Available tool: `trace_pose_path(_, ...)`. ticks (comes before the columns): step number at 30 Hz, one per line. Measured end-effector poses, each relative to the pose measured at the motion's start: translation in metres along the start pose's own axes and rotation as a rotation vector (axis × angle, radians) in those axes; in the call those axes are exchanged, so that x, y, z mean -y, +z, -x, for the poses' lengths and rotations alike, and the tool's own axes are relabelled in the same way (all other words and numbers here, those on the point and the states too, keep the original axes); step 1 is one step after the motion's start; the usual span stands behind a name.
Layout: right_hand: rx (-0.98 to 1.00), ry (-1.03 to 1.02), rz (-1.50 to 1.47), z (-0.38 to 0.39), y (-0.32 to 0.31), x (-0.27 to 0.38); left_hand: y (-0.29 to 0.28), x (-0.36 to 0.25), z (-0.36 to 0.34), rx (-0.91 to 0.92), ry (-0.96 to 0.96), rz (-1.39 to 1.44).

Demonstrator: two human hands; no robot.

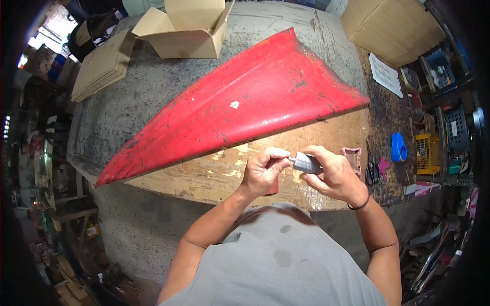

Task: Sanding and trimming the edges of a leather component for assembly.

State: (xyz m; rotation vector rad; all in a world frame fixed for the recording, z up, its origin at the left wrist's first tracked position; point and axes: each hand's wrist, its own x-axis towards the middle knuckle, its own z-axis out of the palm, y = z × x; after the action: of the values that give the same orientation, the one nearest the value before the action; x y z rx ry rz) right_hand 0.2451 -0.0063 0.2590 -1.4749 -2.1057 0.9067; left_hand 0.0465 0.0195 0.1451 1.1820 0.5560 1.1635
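Grey and ridged, a small block (307, 163) is held above the near part of the table (326, 136). The right hand (333, 174) has its fingers closed around it, while the left hand (263, 171) pinches its thin left tip. A large red panel (229, 109) lies just beyond; black scissors (373, 174) rest to the right.

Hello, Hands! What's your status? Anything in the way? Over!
Right grip: closed around grey piece. Left grip: pinching at its thin end. Red panel: on table, beyond both. Nothing seen in the way.
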Motion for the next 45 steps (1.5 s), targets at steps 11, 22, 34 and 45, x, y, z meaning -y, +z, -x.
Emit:
trace_pose_path(11, -0.098, 0.271, -0.285, 0.016, 0.038, -0.039, -0.002, 0.039, 0.006, 0.059, -0.097, -0.1)
trace_pose_path(22, -0.092, 0.356, -0.123, 0.0, 0.077, -0.12, -0.013, 0.132, -0.009, 0.119, -0.359, -0.36)
trace_pose_path(34, -0.023, 0.384, 0.149, -0.028, 0.107, -0.184, -0.031, 0.195, -0.043, 0.203, 0.174, -1.034)
trace_pose_path(45, 0.061, 0.644, 0.021, -0.029, 0.086, -0.167, -0.058, 0.182, -0.039, 0.221, 0.127, -0.892)
